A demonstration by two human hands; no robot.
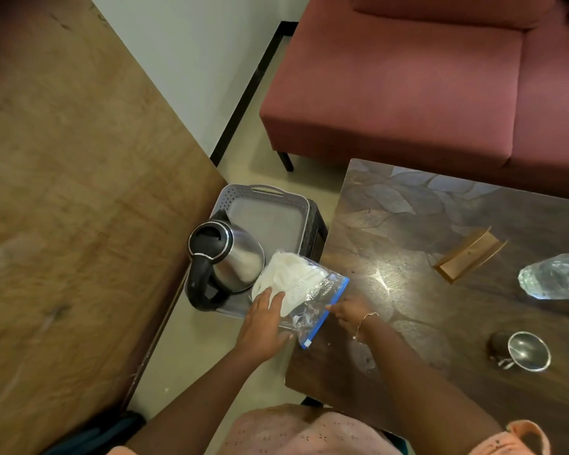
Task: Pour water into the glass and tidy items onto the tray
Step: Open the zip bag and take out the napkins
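Note:
A grey plastic tray (270, 218) rests on a dark stool between two tables. A steel kettle (234, 257) with a black lid and handle stands on the tray's near left part. A clear zip bag (304, 290) with a blue seal strip and white stuff inside lies over the tray's near right corner and the table edge. My left hand (262, 326) holds the bag's near side. My right hand (350, 311) pinches the blue strip. A steel cup (528, 351) and a clear plastic bottle (554, 275) lying on its side are on the dark table at right.
The dark patterned table (408, 257) also holds a small wooden stand (470, 254). A large brown wooden table (63, 192) fills the left side. A red sofa (424, 77) stands behind. Bare floor shows between the tables.

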